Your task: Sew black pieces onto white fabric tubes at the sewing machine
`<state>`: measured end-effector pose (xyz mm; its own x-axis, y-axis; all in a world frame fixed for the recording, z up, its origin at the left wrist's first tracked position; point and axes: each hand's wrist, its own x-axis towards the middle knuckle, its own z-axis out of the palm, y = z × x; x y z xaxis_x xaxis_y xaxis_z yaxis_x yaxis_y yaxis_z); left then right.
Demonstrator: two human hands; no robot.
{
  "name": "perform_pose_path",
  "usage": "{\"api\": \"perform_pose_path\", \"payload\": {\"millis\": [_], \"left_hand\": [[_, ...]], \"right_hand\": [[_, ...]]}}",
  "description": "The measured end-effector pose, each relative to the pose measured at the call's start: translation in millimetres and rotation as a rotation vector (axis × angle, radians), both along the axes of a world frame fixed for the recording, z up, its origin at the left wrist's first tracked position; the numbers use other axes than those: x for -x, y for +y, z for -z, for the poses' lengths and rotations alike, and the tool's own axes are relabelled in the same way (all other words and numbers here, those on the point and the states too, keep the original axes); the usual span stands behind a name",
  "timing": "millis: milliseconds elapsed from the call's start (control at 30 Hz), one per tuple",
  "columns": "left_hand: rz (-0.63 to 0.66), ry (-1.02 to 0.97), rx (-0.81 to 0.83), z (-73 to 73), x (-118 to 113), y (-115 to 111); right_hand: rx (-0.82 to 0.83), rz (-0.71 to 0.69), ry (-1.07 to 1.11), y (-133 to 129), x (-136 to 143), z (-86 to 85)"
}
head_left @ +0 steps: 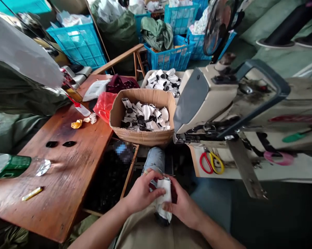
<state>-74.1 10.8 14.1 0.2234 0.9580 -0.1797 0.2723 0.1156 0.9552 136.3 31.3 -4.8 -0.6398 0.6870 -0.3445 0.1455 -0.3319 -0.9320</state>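
When the clock face is centred on the grip, a wooden table (pixel 80 162) lies near ten o'clock and a cardboard box (pixel 142 136) of white-and-black pieces (pixel 146 112) between eleven and twelve. The left hand (pixel 150 189) pinches the left edge of a white piece (pixel 166 189), thumb flat on its near face. The piece, held at the dial's centre, black-ended toward six o'clock, looks clothlike: judged light, soft, pliable, unlikely to slip or break, and best taken by its long edges. The right hand (pixel 181 200) pinches the opposite edge, thumb lower; a sewing machine (pixel 215 91) stands near one o'clock.
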Motion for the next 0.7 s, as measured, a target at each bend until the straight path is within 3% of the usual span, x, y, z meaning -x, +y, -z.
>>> {"api": "perform_pose_path", "payload": {"millis": [167, 400, 567, 700], "left_hand": [[0.051, 0.076, -0.024, -3.8, -6, 0], [0.120, 0.037, -0.120, -8.7, -5, -2], [0.093, -0.020, -0.197, -6.3, 4, -7], [0.103, 0.109, -0.265, -3.9, 12, -18]], "right_hand": [[-0.346, -0.016, -0.246, 14, -15, -15.9], [-0.702, -0.271, -0.518, 35, 0, -41.5], [-0.921, -0.379, -0.367, 42, 7, -47.6], [-1.045, -0.385, -0.269, 42, 8, -47.2]]}}
